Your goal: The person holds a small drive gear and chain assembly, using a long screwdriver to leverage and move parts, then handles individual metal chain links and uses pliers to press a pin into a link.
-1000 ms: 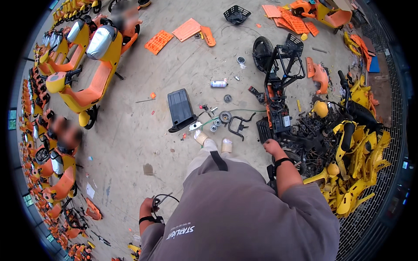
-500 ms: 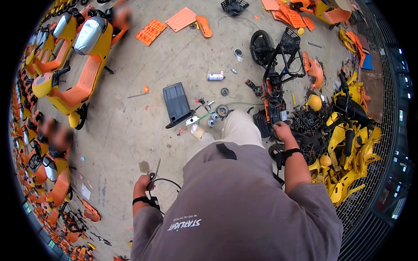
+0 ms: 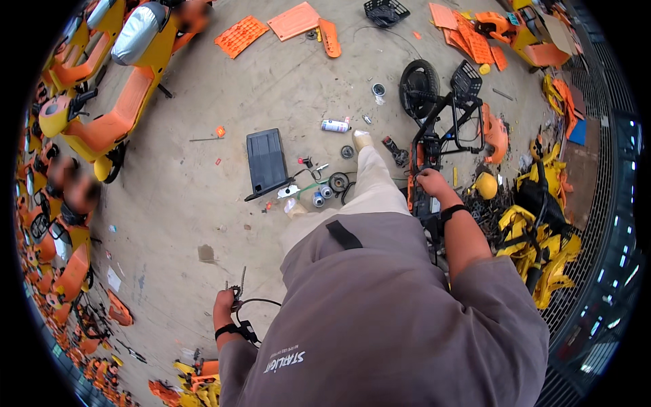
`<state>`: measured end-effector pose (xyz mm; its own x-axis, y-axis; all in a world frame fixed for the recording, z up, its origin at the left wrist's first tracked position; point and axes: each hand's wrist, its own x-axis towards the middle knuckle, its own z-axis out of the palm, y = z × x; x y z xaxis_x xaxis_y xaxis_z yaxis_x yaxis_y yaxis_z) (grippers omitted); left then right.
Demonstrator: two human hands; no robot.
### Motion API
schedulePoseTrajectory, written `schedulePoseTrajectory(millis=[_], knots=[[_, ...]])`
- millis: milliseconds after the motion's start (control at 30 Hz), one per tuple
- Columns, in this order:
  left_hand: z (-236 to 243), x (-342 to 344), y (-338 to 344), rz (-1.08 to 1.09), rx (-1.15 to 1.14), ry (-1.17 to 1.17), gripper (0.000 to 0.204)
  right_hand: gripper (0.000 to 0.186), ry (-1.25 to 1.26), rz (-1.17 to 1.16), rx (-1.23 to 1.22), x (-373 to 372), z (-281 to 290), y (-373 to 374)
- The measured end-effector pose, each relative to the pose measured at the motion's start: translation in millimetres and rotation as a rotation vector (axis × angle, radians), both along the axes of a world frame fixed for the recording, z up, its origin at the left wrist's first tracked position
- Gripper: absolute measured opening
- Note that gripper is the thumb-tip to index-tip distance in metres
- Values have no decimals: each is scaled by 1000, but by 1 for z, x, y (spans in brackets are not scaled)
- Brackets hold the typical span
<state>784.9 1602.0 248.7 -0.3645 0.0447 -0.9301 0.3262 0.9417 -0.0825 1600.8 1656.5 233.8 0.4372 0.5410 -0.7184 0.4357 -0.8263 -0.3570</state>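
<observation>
My left hand (image 3: 224, 305), low at my left, is closed around a black cabled part (image 3: 237, 294) with thin rods; a black cable (image 3: 261, 299) loops from it. My right hand (image 3: 432, 185) has its fingers curled at the stripped black scooter frame (image 3: 426, 152); what they hold is hidden. The frame carries a rear wheel (image 3: 419, 91) and a black basket (image 3: 466, 79). Near my feet lie a dark grey panel (image 3: 266, 161), a round metal part (image 3: 338, 182), small metal cylinders (image 3: 319, 199) and a spray can (image 3: 335, 125).
Yellow and orange scooters (image 3: 125, 115) line the left side. Yellow body panels (image 3: 542, 258) and black scrap are heaped at the right. Orange panels (image 3: 241, 36) and a black crate (image 3: 386, 12) lie farther ahead. A metal grating (image 3: 590, 203) runs along the right.
I have stepped forward, one leg now stretched out beside the frame. My right hand has moved forward along the frame. My left hand has risen slightly in view, still holding the cabled part.
</observation>
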Motion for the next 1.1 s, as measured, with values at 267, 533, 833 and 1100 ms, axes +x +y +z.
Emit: schedulePoseTrajectory(millis=[267,533,833,1100], knots=[[-45,53,-149,-935,-11,2,35,34,-187,326,63,83,-100,180],[-36,178,5,-339,9,149,38,36,-166,441,-188,106,-200,227],[-86,276,158,-219,308,298,51,35,-126,471,-352,141,-314,277],[-120,323,163,-223,139,322,56,35,-376,637,-366,201,-457,317]])
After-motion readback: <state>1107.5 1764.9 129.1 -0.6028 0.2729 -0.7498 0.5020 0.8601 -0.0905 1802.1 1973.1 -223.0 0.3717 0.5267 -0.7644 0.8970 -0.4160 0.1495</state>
